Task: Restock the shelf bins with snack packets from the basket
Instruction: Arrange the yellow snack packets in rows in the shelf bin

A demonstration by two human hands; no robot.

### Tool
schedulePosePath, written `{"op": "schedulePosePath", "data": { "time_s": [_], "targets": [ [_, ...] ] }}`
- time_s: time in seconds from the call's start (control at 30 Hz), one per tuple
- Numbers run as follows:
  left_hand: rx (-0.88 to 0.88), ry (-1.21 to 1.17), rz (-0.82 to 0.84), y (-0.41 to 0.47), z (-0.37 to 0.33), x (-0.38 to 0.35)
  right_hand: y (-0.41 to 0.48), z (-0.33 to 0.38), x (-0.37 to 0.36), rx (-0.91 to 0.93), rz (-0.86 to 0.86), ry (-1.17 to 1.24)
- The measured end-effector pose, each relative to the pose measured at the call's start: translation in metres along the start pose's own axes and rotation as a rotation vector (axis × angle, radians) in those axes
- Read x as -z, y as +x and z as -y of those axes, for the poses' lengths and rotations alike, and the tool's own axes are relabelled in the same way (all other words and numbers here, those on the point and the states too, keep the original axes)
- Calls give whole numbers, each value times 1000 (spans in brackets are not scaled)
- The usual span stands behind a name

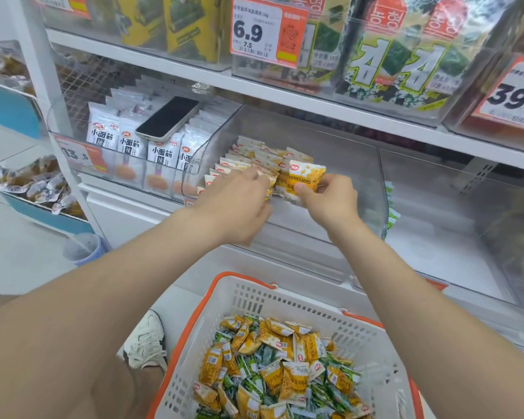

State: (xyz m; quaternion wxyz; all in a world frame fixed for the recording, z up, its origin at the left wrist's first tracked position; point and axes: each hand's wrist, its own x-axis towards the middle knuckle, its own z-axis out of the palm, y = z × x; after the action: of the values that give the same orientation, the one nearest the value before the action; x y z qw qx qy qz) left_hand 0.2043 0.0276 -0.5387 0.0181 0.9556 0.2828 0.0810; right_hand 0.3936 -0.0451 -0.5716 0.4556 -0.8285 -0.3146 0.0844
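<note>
A clear plastic shelf bin (339, 176) holds a row of yellow-and-white snack packets (248, 158) standing on edge at its left side. My right hand (327, 201) pinches one yellow packet (307, 176) upright at the front of that row. My left hand (239, 204) reaches into the bin, its fingers pressing against the row of packets. Below, a white basket with orange rim (242, 297) holds several yellow and green snack packets (279, 370).
The bin to the left holds white packets (133, 146) with a phone (167, 119) lying on top. A bin to the right (451, 207) shows green packets (390, 213) at its left wall. Seaweed packs fill the upper shelf (400, 65). A shoe (147, 340) stands beside the basket.
</note>
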Motion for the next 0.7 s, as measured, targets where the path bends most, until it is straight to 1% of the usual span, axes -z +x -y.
{"op": "schedulePosePath", "data": {
  "time_s": [0.03,0.1,0.13,0.2,0.37,0.47,0.53,0.57,0.63,0.7],
  "targets": [
    [-5,58,91,2,4,-4,14,-4,-7,-51,33,-36],
    [-17,56,257,7,12,-10,34,-9,-21,-100,99,-147],
    [-13,15,316,9,15,-13,42,-10,-27,-113,124,-209],
    [3,-39,377,12,19,-16,54,-8,-35,-125,149,-266],
    [13,-28,357,11,16,-19,72,-3,-52,-127,159,-288],
    [11,-43,343,8,14,-18,72,-2,-50,-98,39,-255],
    [7,-49,336,7,13,-17,70,-3,-49,-62,-20,-303],
    [7,-51,336,6,13,-17,69,-3,-51,-44,-19,-364],
    [12,-45,335,5,12,-16,67,-2,-55,-1,44,-472],
    [14,-11,301,4,9,-13,65,-2,-58,4,128,-455]
  ]
}}
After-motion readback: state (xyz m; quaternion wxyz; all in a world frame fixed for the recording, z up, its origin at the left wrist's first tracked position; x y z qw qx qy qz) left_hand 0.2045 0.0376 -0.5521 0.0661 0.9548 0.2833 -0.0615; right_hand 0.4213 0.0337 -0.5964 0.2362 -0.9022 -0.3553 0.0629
